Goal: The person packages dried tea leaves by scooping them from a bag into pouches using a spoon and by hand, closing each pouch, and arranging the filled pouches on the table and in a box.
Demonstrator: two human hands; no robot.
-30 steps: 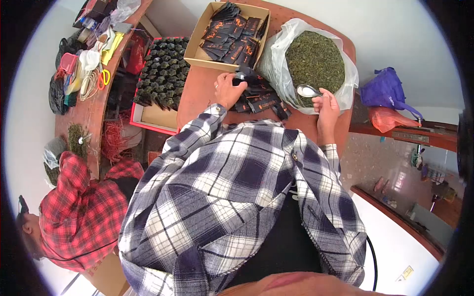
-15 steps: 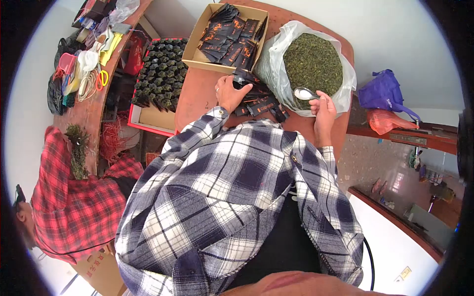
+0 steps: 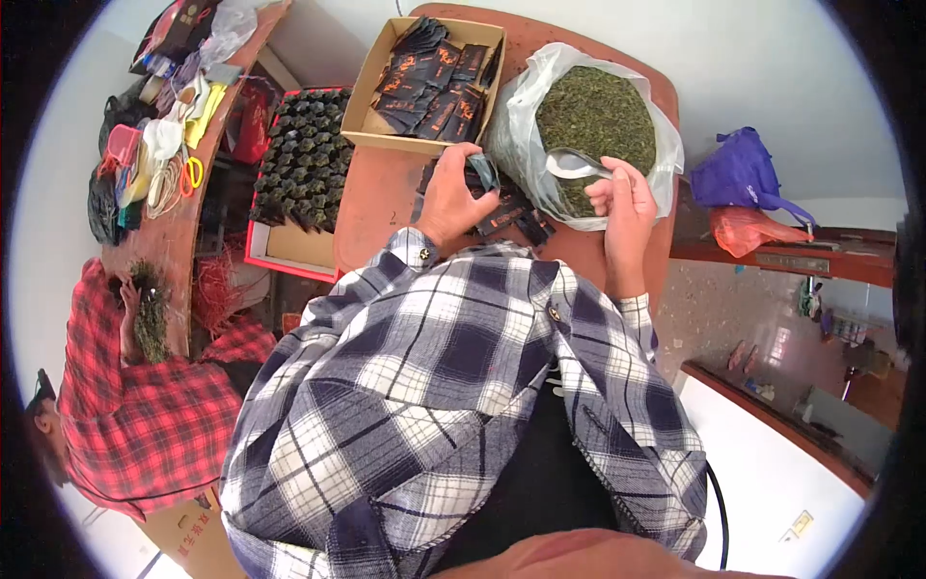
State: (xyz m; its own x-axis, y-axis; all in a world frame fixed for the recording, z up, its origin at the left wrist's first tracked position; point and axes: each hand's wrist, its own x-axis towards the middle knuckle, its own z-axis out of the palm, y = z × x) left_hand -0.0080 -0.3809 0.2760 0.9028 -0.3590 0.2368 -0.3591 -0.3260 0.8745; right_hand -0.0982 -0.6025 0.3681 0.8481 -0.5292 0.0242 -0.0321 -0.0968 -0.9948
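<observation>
Dark pouch [image 3: 485, 174], tabletop's [image 3: 378, 183] near edge
Left hand [image 3: 448, 203], half-open, grips it — likely spreading it; right hand's [image 3: 627, 207] closed fingers pinch a spoon [image 3: 571, 164] over leaves [image 3: 598, 114].

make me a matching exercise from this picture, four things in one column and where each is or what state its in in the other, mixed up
1. spoon
2. scissors
3. purple bag
4. cardboard box

A. directly by a red plastic bag
B. holding black packets
C. in the right hand
D. on the wooden table at the picture's left, by some cord

Right pairs:
1-C: spoon
2-D: scissors
3-A: purple bag
4-B: cardboard box
</observation>
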